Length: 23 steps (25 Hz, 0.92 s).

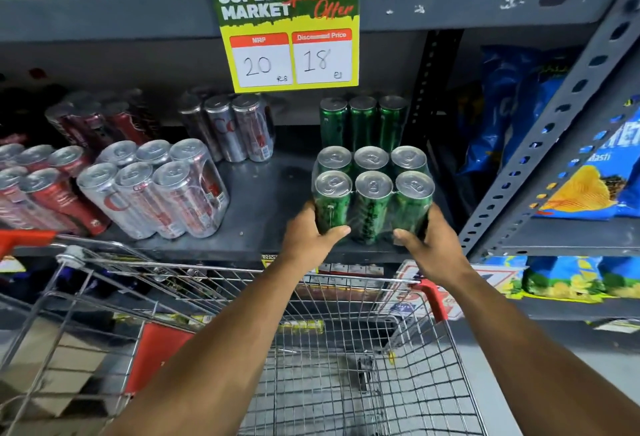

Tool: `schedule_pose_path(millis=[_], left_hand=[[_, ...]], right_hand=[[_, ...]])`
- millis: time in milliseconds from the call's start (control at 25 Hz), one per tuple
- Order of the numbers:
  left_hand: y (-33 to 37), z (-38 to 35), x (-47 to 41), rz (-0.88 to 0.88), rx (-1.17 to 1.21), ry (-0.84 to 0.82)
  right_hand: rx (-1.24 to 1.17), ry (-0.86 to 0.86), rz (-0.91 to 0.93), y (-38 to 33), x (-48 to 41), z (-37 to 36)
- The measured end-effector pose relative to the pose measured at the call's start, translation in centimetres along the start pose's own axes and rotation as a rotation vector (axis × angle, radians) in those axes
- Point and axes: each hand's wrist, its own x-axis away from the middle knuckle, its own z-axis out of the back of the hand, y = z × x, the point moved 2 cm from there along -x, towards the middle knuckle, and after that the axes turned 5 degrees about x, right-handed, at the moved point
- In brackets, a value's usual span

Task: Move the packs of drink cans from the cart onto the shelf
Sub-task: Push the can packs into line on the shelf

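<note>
Presently both hands, left hand point(309, 233) and right hand point(430, 238), are clasping the green six-pack point(372, 193) seemingly resting at the shelf point(263, 214) front edge, bare shelf leftward.

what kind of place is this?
A supermarket aisle, almost certainly: a "Super Market Special Offer" price sign hangs on the metal shelf stocked with can packs, and a wire shopping cart stands in front.

Both of the person's forearms are bare from the lower frame edge to the wrists, with no sleeve or cuff showing anywhere. The bare left hand point(309, 235), at about eleven o'clock from the arm behind it, carries no ring, watch or glove. The bare right hand point(433, 238) is equally unadorned, with short nails.
</note>
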Motion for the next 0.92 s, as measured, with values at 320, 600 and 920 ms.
schedule_pose_path(millis=[320, 600, 920], left_hand=[[-4.4, 20.2, 4.3, -0.224, 0.035, 0.661], [-9.5, 30.3, -1.3, 0.119, 0.193, 0.539], [-12.1, 29.3, -1.9, 0.233, 0.016, 0.398]], right_hand=[[0.096, 0.029, 0.39, -8.9, 7.1, -13.1], [0.062, -0.237, 0.359, -24.3, -1.0, -23.3], [0.096, -0.116, 0.284, -24.2, -1.6, -25.2]])
